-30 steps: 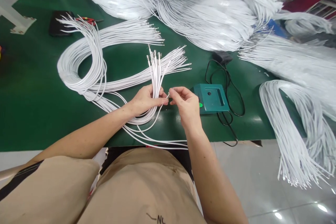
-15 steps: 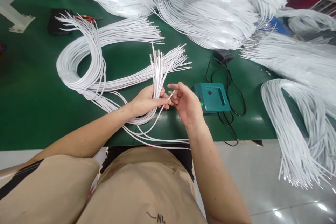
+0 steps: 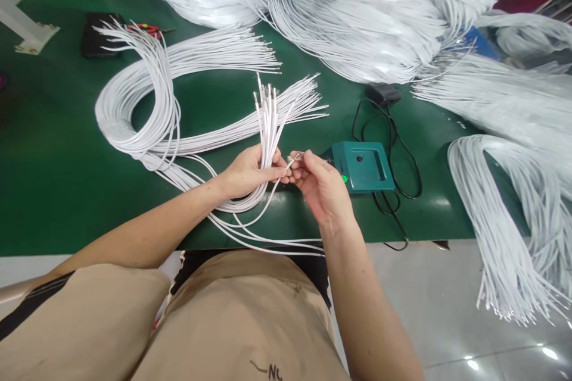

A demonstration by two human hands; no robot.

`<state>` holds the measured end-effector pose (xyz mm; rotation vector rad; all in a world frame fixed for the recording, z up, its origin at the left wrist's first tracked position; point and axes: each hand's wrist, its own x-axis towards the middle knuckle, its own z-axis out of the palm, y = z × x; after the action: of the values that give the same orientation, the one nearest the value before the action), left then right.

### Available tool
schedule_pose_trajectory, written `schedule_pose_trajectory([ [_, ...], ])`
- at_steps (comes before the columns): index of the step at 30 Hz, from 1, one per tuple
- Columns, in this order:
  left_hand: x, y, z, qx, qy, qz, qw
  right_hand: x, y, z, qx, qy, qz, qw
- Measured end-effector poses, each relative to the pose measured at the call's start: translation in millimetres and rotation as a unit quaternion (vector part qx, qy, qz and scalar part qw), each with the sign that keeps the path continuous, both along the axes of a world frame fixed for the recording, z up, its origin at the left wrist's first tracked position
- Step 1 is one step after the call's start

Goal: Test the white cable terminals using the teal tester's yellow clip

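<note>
My left hand (image 3: 248, 174) is closed around a bundle of white cables (image 3: 269, 119), whose stripped ends point up, away from me. One cable (image 3: 277, 183) leans out to the right between the left fingertips. My right hand (image 3: 325, 190) is pinched at this cable's end, where fine bare wires show between thumb and fingers. Both hands' fingertips nearly touch. Just right of the right hand, a teal device (image 3: 355, 181) with a green light sits on the table. The looped remainder of the bundle lies to the left, near the table's front edge.
A green table (image 3: 53, 190) carries a coiled cable bundle (image 3: 111, 113) and large heaps of white cables (image 3: 357, 18) at the back. Black power leads (image 3: 417, 175) run behind the device. Red-handled pliers (image 3: 149, 30) lie near a black box (image 3: 92, 41). More cables (image 3: 496, 238) hang over the right edge.
The fingers of my right hand have come together from a spread pose and now pinch the cable's end. My left hand has stayed in place with the bundle.
</note>
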<state>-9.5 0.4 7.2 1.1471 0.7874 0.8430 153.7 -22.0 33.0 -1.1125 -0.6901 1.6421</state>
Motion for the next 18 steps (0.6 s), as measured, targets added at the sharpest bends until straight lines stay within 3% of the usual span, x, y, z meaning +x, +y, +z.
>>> schedule_pose_trajectory([
  [3, -0.4, 0.5, -1.2, 0.022, 0.028, 0.013, 0.999, -1.0, -1.4, 0.2, 0.046, -0.073, -0.03, 0.996],
  [7, -0.9, 0.4, -2.6, 0.028, 0.021, 0.017, 0.999, -1.1, -0.5, -0.5, 0.05, -0.114, -0.034, 0.992],
  [12, -2.2, -0.4, -2.4, 0.032, 0.01, -0.035, 0.999, -3.1, 0.5, 2.3, 0.048, -0.182, -0.032, 0.982],
  [18, -4.0, -1.0, 0.0, 0.072, 0.065, -0.066, 0.993, 1.2, 2.7, 9.0, -0.033, -0.106, 0.027, 0.993],
])
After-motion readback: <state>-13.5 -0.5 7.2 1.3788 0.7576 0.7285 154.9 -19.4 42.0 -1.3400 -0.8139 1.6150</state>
